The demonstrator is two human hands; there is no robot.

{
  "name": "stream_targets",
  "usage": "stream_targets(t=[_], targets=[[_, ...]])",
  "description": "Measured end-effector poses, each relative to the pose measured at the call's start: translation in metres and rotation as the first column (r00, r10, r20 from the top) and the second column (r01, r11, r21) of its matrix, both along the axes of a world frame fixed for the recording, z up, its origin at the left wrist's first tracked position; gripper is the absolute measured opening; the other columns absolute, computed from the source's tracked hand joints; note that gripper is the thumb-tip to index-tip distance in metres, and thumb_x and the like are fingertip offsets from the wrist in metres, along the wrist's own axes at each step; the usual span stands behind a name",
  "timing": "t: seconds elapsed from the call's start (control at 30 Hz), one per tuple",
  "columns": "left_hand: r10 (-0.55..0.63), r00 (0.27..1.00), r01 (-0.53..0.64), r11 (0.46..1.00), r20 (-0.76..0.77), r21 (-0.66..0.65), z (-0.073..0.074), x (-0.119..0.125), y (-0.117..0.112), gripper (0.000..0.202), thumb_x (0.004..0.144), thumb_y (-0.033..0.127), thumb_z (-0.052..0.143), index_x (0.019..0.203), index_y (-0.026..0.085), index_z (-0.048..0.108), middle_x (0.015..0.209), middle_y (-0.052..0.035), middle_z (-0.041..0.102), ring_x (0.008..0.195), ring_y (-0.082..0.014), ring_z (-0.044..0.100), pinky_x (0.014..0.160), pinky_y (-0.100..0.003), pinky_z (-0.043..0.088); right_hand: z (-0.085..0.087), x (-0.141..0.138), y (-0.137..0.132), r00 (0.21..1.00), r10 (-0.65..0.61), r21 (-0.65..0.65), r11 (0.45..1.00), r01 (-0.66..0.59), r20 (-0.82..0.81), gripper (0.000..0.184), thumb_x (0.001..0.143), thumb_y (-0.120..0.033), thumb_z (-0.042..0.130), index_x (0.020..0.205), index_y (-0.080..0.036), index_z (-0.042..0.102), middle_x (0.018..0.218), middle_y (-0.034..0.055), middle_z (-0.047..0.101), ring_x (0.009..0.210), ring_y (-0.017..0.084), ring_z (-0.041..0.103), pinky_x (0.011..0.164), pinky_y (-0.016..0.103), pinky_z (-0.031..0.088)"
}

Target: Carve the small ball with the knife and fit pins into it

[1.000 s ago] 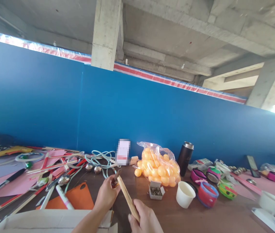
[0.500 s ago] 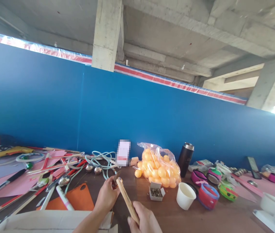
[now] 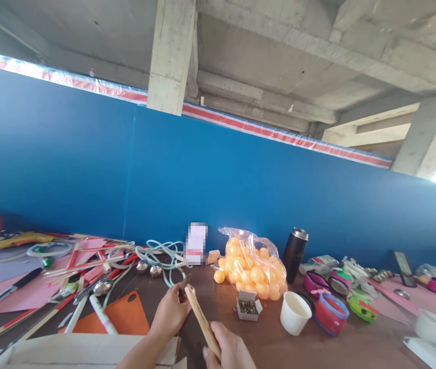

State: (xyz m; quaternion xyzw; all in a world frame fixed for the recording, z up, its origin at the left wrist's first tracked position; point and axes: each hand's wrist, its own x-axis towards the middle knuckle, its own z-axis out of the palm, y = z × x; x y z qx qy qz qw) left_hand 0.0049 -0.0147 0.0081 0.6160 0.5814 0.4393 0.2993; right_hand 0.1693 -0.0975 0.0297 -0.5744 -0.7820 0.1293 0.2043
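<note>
My right hand (image 3: 231,346) is closed around a pale wooden stick (image 3: 204,323), which slants up and to the left. The stick's far end meets my left hand (image 3: 171,310), whose thumb and fingers are pinched together. A small brown, flat-looking piece (image 3: 187,282) shows at those fingertips, and something shiny sits beside the stick's tip. How the two join is too small to tell. Just right of the hands stands an open little box (image 3: 248,309) of tiny metal pieces. Below my left hand lies an orange sheet (image 3: 127,315) on the brown table (image 3: 264,348).
Behind the box are a clear bag of orange balls (image 3: 254,269) and a black flask (image 3: 295,254). To the right stand a white paper cup (image 3: 295,313) and colourful wristbands (image 3: 331,312). Sticks, cords and paper clutter the left; white cardboard (image 3: 87,351) lies in front. A blue partition (image 3: 218,179) rises behind.
The view has shifted very slightly. Both hands keep nearly the same position, and the brown piece at my left fingertips appears tilted a little differently.
</note>
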Motion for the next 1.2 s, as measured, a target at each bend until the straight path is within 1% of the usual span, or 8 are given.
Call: stream_targets(t=[0.13, 0.23, 0.43, 0.67, 0.77, 0.87, 1.03, 1.2], targets=[[0.002, 1.0, -0.003, 0.999, -0.007, -0.032, 0.005, 0.0, -0.002, 0.022, 0.07, 0.026, 0.054, 0.089, 0.017, 0.06, 0.08, -0.0037, 0.068, 0.074, -0.0161, 0.062, 0.065, -0.021, 0.04, 0.005, 0.0, -0.002, 1.0, 0.009, -0.014, 1.0, -0.009, -0.005, 0.024, 0.065, -0.01, 0.049, 0.087, -0.018, 0.054, 0.072, 0.0021, 0.063, 0.065, 0.016, 0.059, 0.056, 0.019, 0.038], [0.006, 1.0, -0.007, 0.999, -0.015, -0.047, 0.007, 0.001, -0.003, 0.021, 0.071, 0.026, 0.054, 0.088, 0.016, 0.06, 0.079, -0.0041, 0.068, 0.074, -0.0164, 0.063, 0.064, -0.021, 0.04, 0.005, 0.0, -0.003, 1.0, 0.016, -0.002, 1.0, -0.017, -0.014, 0.022, 0.065, -0.01, 0.049, 0.084, -0.019, 0.053, 0.069, 0.0006, 0.062, 0.062, 0.015, 0.057, 0.054, 0.018, 0.036], [0.025, 0.999, -0.027, 0.999, -0.046, -0.039, 0.004, 0.001, -0.002, 0.021, 0.071, 0.026, 0.055, 0.088, 0.016, 0.06, 0.081, -0.0049, 0.068, 0.075, -0.0163, 0.063, 0.063, -0.02, 0.039, 0.005, 0.0, -0.003, 1.0, 0.0, -0.019, 1.0, 0.0, 0.001, 0.025, 0.064, -0.012, 0.05, 0.088, -0.02, 0.054, 0.071, 0.0003, 0.062, 0.063, 0.015, 0.058, 0.055, 0.019, 0.036], [-0.014, 1.0, 0.013, 0.999, -0.028, -0.033, 0.003, -0.001, -0.003, 0.025, 0.07, 0.026, 0.057, 0.094, 0.018, 0.059, 0.083, -0.0044, 0.069, 0.076, -0.0167, 0.064, 0.067, -0.022, 0.041, 0.016, -0.003, -0.007, 0.996, -0.002, -0.096, 0.995, 0.011, 0.094, 0.026, 0.064, -0.015, 0.05, 0.09, -0.02, 0.056, 0.082, 0.0051, 0.067, 0.074, 0.021, 0.063, 0.058, 0.022, 0.039], [-0.039, 0.999, 0.039, 0.999, -0.002, -0.021, 0.0, -0.002, -0.002, 0.028, 0.071, 0.028, 0.057, 0.097, 0.016, 0.058, 0.086, -0.006, 0.069, 0.079, -0.0169, 0.064, 0.07, -0.022, 0.042, 0.018, -0.004, -0.008, 0.993, -0.009, -0.11, 0.994, 0.022, 0.116, 0.028, 0.065, -0.016, 0.051, 0.092, -0.021, 0.057, 0.085, 0.0058, 0.067, 0.077, 0.023, 0.064, 0.06, 0.023, 0.039], [-0.028, 1.0, 0.028, 0.999, -0.009, -0.028, -0.002, -0.002, -0.001, 0.029, 0.071, 0.03, 0.058, 0.097, 0.017, 0.057, 0.087, -0.0064, 0.069, 0.08, -0.017, 0.064, 0.071, -0.022, 0.043, 0.019, -0.006, -0.008, 0.991, -0.004, -0.134, 0.991, 0.022, 0.13, 0.027, 0.066, -0.017, 0.051, 0.093, -0.02, 0.057, 0.087, 0.0068, 0.067, 0.079, 0.023, 0.064, 0.061, 0.023, 0.04], [-0.014, 1.0, 0.013, 1.0, -0.027, -0.019, -0.003, -0.002, 0.0, 0.029, 0.07, 0.03, 0.057, 0.097, 0.018, 0.058, 0.09, -0.0066, 0.069, 0.084, -0.0174, 0.064, 0.071, -0.022, 0.042, 0.011, -0.005, -0.005, 0.988, -0.009, -0.11, 0.994, 0.026, 0.154, 0.025, 0.068, -0.017, 0.051, 0.093, -0.019, 0.056, 0.087, 0.0075, 0.067, 0.08, 0.024, 0.064, 0.063, 0.023, 0.04], [-0.01, 1.0, 0.01, 1.0, -0.002, -0.028, 0.003, 0.0, -0.003, 0.029, 0.069, 0.029, 0.058, 0.096, 0.018, 0.059, 0.084, -0.0046, 0.069, 0.075, -0.0164, 0.063, 0.066, -0.021, 0.042, -0.003, -0.001, -0.003, 0.998, 0.047, -0.014, 0.999, -0.047, 0.033, 0.021, 0.073, -0.02, 0.049, 0.094, -0.019, 0.056, 0.08, 0.004, 0.067, 0.072, 0.019, 0.063, 0.059, 0.021, 0.04]])
